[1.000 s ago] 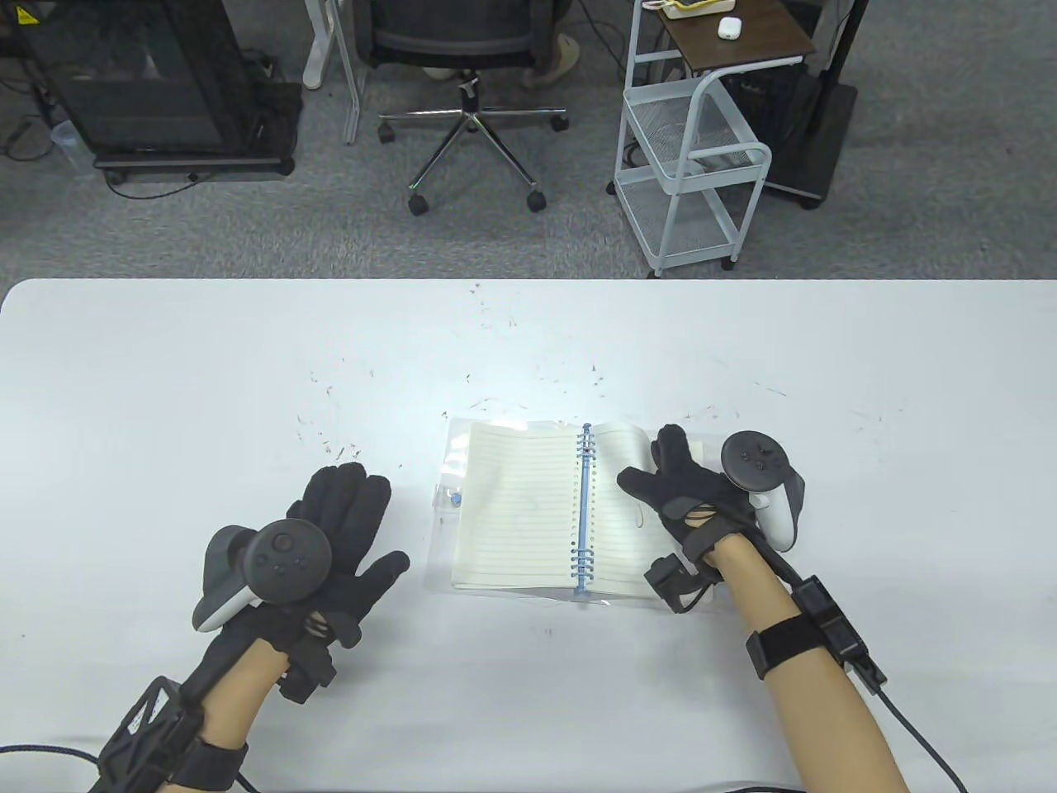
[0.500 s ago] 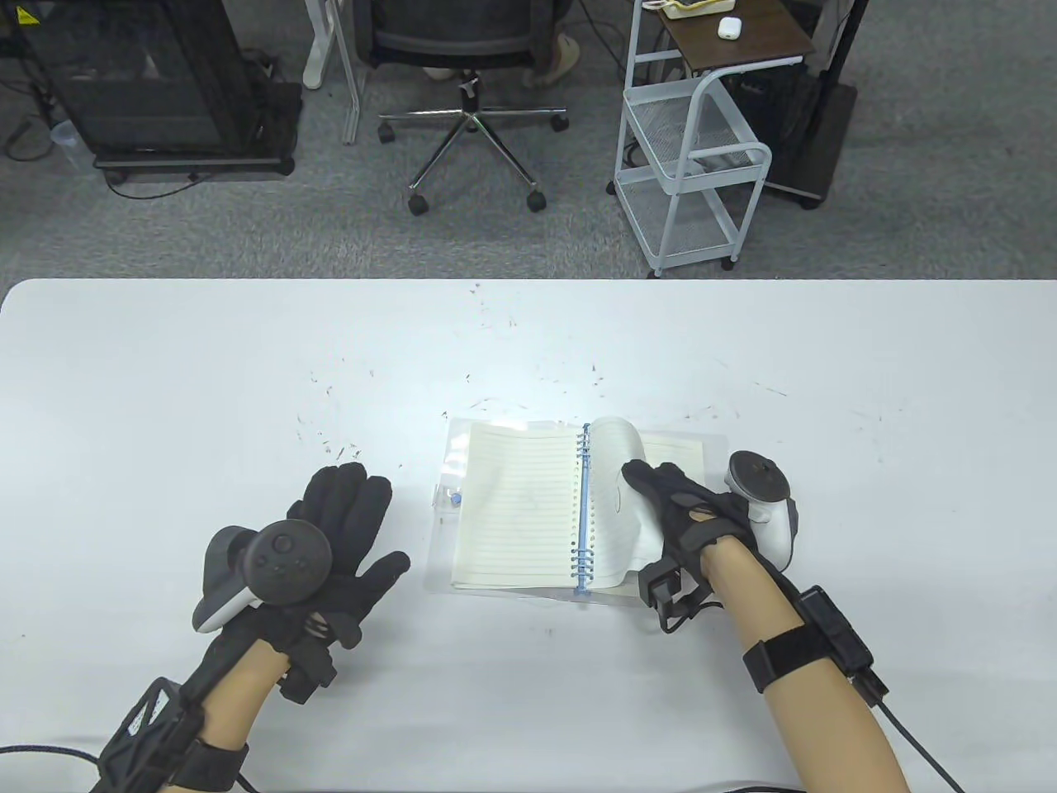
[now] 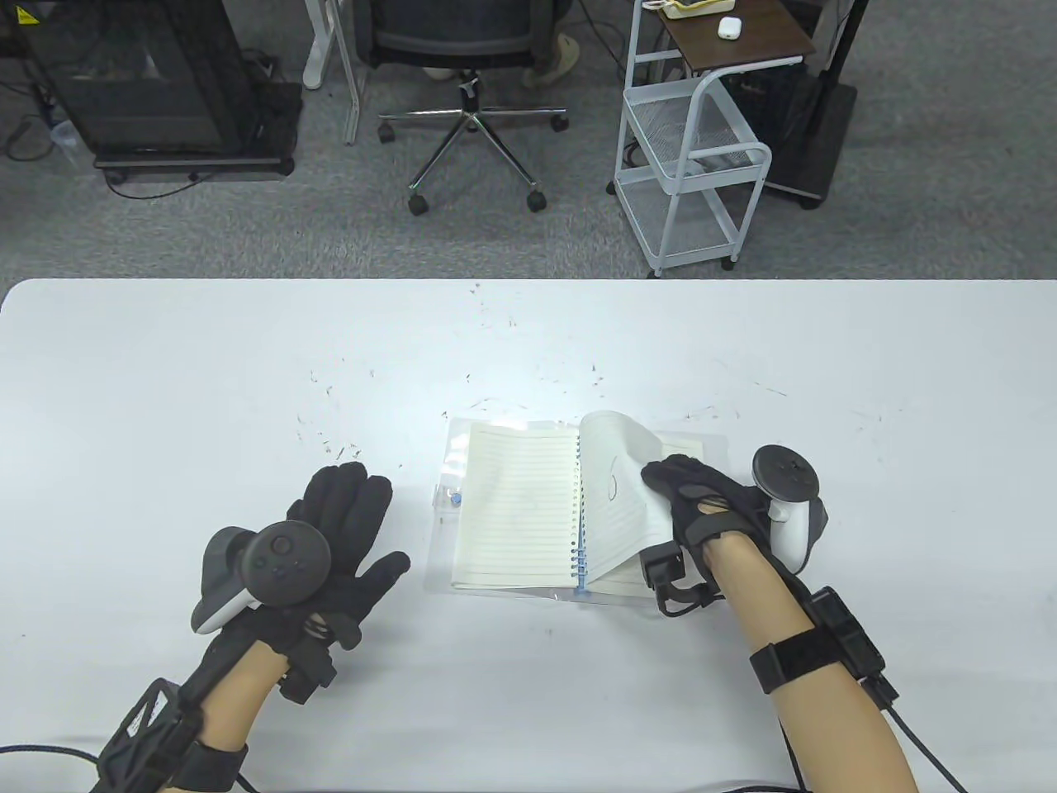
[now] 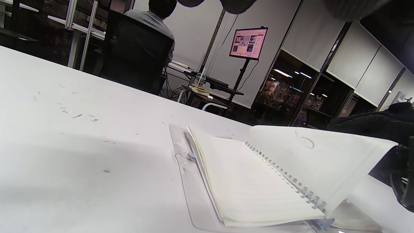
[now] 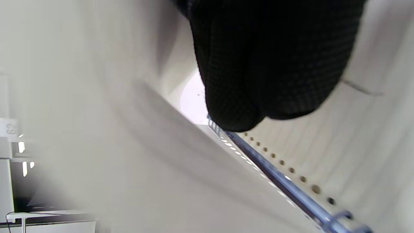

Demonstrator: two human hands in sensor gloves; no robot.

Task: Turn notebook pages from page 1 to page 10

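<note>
Table view shows my right hand [image 3: 702,504] pinching a lifted page [image 3: 615,496] marked with what looks like a 6, so I judge the turning a little past halfway, with several pages left. My left hand [image 3: 330,545] rests spread and holding nothing. The notebook [image 3: 512,504] lies between my hands, touching the right, apart from the left.

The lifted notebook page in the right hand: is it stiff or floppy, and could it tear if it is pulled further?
The lifted page is probably floppy: it bows in a curve where the right hand holds its edge. It looks thin and light, so little force should turn it. It may tear at the punched holes along the blue spiral binding if it is pulled away from them.
</note>
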